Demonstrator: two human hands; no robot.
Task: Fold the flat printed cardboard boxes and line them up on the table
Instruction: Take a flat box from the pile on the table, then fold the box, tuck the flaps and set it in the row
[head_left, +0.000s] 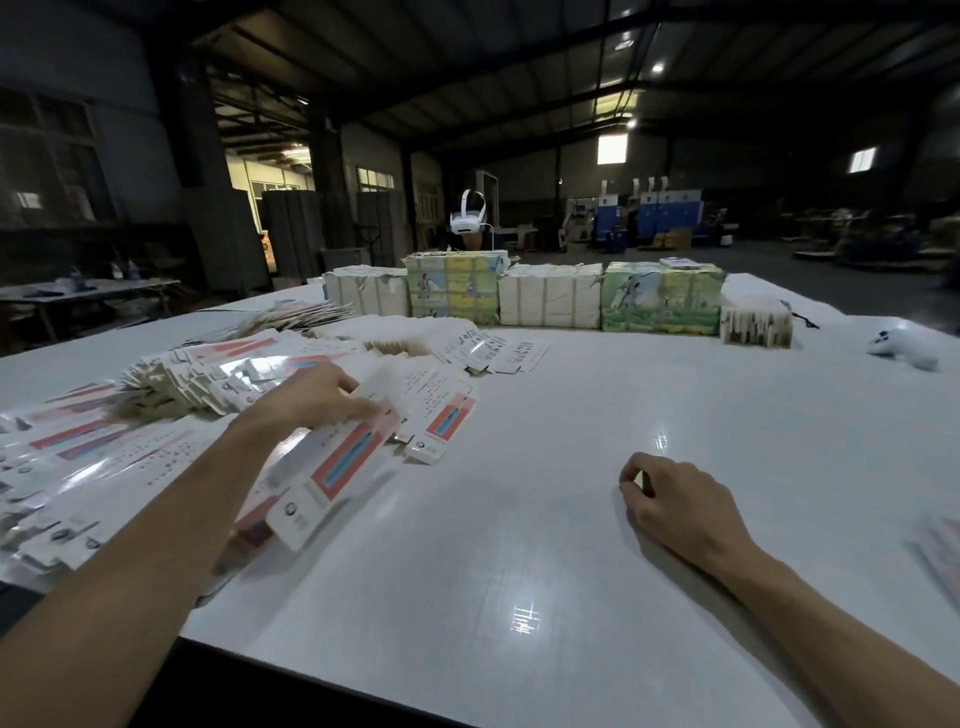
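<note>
The task looks barely begun. The left hand pinches one flat printed box at the pile. The right hand rests loosely curled, probably empty, on the table, and no folded box is visible.

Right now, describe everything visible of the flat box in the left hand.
The flat box is a long, thin sheet of glossy white card, unfolded. It bears a red panel with a blue stripe and a small round logo by its near end. The left hand grips its far end, fingers curled over it. It slants toward the camera at the edge of the pile of flat boxes on the white table, and looks blurred.
</note>
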